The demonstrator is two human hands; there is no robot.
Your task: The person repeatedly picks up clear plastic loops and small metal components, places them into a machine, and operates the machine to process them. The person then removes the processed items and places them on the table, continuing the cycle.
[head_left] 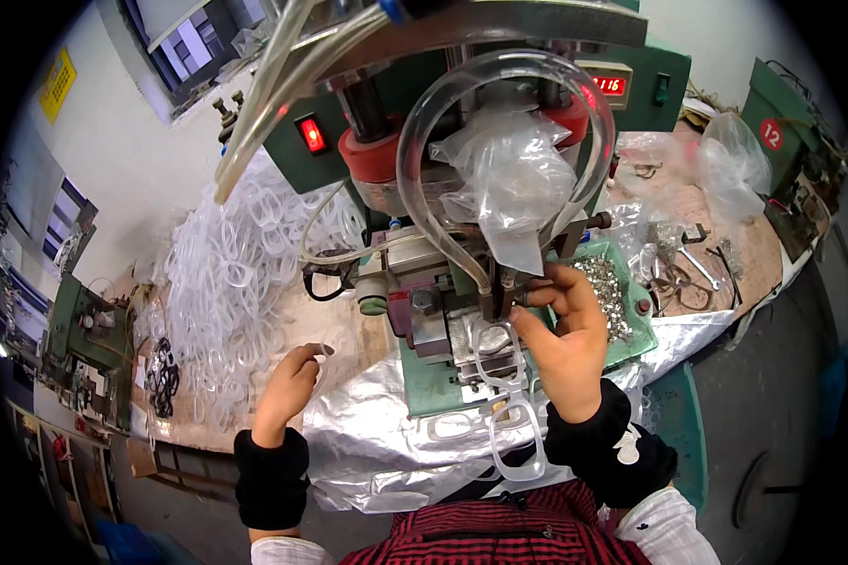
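A green press [462, 104] fills the middle of the bench, clear hoses [424, 122] looping over its front and a crumpled plastic bag [499, 169] hanging inside the loop. Silver foil [367, 443] covers the bench edge in front of it.

To the left lies a big heap of clear frames [231, 273], reaching from the wall almost to the left hand [292, 381]. That hand rests at the heap's near edge, fingers curled around one clear frame [325, 353] which it grips lightly.

The right hand [565, 344] is up at the press head, thumb and fingers pinched on something small there; I cannot tell what. Just beside it on the left, a clear frame front [495, 348] sits on the metal fixture [471, 339], and another frame front [516, 438] hangs below, over the foil, near the wrist's black cuff [594, 438].

A green tray [641, 330] of small metal parts [608, 292] stands right behind the right hand.

Signs: a red display [610, 85] glows on the press's upper right, a red lamp [312, 135] on its left. A round red label [771, 134] marks a green machine [773, 104] far right. A yellow sign [57, 85] hangs on the wall, upper left.
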